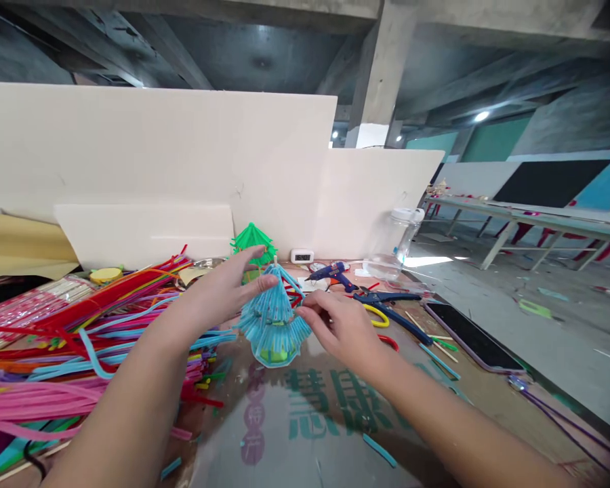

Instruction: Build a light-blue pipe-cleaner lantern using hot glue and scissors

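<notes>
A small tiered blue model (274,335), shaped like a pagoda and made of fuzzy pipe cleaners, stands on the board in front of me. My left hand (221,288) is at its upper left, thumb and fingers apart, the thumb overlapping the model near its peak. On the other side, my right hand (338,322) has its fingers pinched together beside the upper tier. A blue pipe cleaner (291,279) slopes from the peak to these fingertips, where its end is hidden. Behind stands a similar green model (253,237), partly covered by my left hand.
Bundles of coloured pipe cleaners (55,400) fill the left side. A glue gun (330,271), blue-handled pliers (386,297), yellow-handled scissors (377,315) and a phone (472,337) lie to the right. A small digital clock (302,256) and a clear plastic jar (399,240) stand at the back.
</notes>
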Demonstrator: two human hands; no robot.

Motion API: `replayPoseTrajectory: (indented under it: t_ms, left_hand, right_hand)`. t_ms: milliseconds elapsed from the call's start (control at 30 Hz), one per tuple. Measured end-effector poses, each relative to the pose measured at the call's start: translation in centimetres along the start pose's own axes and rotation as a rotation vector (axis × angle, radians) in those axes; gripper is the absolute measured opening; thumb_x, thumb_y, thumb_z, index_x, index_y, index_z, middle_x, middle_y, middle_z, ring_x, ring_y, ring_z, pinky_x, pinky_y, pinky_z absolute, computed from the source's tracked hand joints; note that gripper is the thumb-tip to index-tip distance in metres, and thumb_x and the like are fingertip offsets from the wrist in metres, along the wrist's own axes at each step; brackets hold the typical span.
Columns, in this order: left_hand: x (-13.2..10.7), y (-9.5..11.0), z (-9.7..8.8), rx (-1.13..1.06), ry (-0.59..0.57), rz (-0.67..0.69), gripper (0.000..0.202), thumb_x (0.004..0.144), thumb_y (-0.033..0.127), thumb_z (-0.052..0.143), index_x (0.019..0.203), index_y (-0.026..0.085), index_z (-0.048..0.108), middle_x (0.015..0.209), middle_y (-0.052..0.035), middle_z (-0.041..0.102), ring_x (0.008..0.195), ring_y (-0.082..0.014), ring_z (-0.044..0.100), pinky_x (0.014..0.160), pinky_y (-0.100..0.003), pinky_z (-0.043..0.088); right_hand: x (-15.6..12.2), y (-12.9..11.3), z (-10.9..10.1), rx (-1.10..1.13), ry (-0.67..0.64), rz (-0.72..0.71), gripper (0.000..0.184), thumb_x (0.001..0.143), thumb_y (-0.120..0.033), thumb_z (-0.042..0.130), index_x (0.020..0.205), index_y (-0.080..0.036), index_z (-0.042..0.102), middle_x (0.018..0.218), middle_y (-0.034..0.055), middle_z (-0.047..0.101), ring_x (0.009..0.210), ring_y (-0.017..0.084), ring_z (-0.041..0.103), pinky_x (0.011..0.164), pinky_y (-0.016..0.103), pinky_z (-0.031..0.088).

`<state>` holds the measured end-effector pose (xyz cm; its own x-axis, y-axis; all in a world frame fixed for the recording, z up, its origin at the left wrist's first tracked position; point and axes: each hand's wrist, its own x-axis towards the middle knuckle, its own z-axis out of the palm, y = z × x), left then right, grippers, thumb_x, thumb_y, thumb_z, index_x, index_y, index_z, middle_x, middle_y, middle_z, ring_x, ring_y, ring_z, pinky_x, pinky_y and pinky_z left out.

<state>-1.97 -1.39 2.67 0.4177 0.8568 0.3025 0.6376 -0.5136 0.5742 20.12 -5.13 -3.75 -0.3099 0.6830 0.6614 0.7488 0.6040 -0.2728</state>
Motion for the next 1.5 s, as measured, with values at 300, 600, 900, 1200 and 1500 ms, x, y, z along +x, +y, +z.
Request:
replayPoseTrajectory:
  t_ms: [300,600,900,1200,1500]
  left_hand:
    - [-0.2,0.3,-1.1,0.0,0.141,0.005,0.031,0.088,0.044,0.047,0.077,0.02,0.064,0.069,-0.0007,0.065,0.067,-0.018,0.059,0.061,-0.027,0.042]
    - [-0.2,-0.1,0.0,0.074,0.026,0.001,0.079,0.072,0.058,0.068,0.136,0.017,0.045,0.131,-0.0138,0.058,0.114,-0.0301,0.058,0.086,-0.037,0.048]
    - [-0.2,0.6,1.1,0.166,-0.138,0.051,0.066,0.076,0.047,0.064,0.132,0.019,0.046,0.132,-0.0108,0.055,0.119,-0.03,0.055,0.096,-0.038,0.044]
    - [0.2,0.2,1.6,0.179,-0.128,0.101,0.057,0.077,0.046,0.062,0.125,0.02,0.048,0.122,-0.0093,0.058,0.111,-0.0285,0.057,0.092,-0.037,0.044]
    - [0.3,0.1,1.7,0.193,-0.131,0.106,0.055,0.077,0.045,0.061,0.124,0.021,0.048,0.123,-0.0091,0.057,0.109,-0.0278,0.056,0.092,-0.036,0.044]
  right_hand:
    - [-1.0,0.0,0.2,0.036,-0.082,0.018,0.021,0.097,-0.035,0.049,0.089,-0.02,0.062,0.069,-0.0004,0.064,0.061,0.013,0.056,0.057,0.025,0.035]
    - [-3.1,0.9,0.8,-0.029,0.108,-0.143,0.025,0.094,-0.023,0.056,0.119,-0.021,0.057,0.091,0.005,0.068,0.078,0.017,0.062,0.07,0.029,0.048]
    - [-0.8,1.3,2.5,-0.06,0.241,-0.323,0.012,0.09,-0.017,0.06,0.102,-0.017,0.061,0.091,0.0081,0.069,0.086,0.021,0.062,0.076,0.034,0.05]
    - [-1.7,1.8,2.7,-0.086,0.242,-0.35,0.021,0.09,-0.016,0.061,0.111,-0.017,0.063,0.09,0.0082,0.068,0.084,0.02,0.061,0.074,0.033,0.049]
    - [-1.6,1.4,2.1,-0.277,0.194,-0.391,0.021,0.094,-0.015,0.052,0.11,-0.014,0.066,0.084,0.0073,0.067,0.078,0.019,0.055,0.068,0.033,0.041]
